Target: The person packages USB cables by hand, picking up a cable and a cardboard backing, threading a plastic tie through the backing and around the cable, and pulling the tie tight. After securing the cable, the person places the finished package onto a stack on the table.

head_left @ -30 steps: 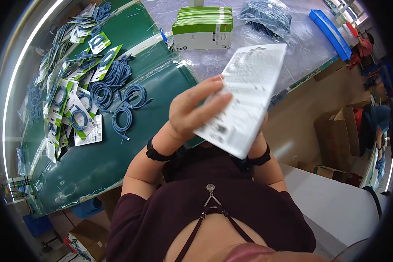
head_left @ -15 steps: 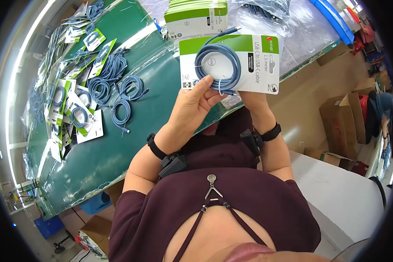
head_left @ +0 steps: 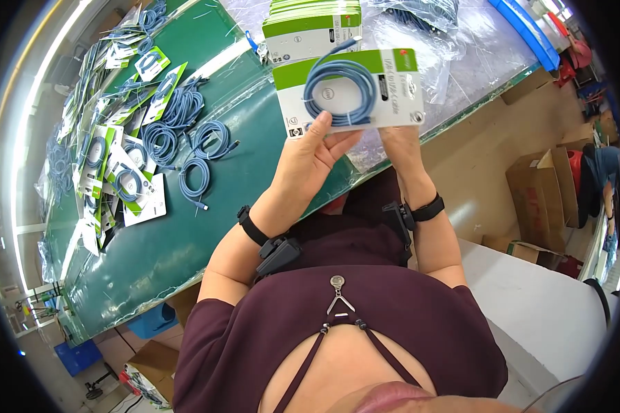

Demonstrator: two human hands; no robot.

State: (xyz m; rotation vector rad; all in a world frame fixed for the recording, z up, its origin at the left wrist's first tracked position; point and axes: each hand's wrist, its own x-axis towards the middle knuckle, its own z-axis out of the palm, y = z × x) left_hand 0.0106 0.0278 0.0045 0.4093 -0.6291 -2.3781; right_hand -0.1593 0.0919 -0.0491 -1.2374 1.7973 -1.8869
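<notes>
A white and green backing card [head_left: 291, 103] is held up at the far edge of the table, with a coiled blue USB cable [head_left: 367, 89] lying on its front. One plug of the cable juts past the card's top edge. My left hand [head_left: 310, 155] pinches the card's lower edge, its thumb pressed on the front beside the coil and the other fingers going behind. Under the card's right part is my right hand [head_left: 403, 148], gripping from behind; the card hides its fingertips.
Beyond the card stands a stack of similar cards [head_left: 306, 38]. Bagged dark cables [head_left: 420, 17] lie at the back. Loose coiled cables [head_left: 179, 113] and carded cables [head_left: 127, 182] crowd the green table's [head_left: 145, 255] left. Cardboard boxes [head_left: 537, 196] stand on the floor at right.
Both hands have moved the card with the cable slightly up and to the left, tipping it so that it looks shallower. Both hands keep their hold.
</notes>
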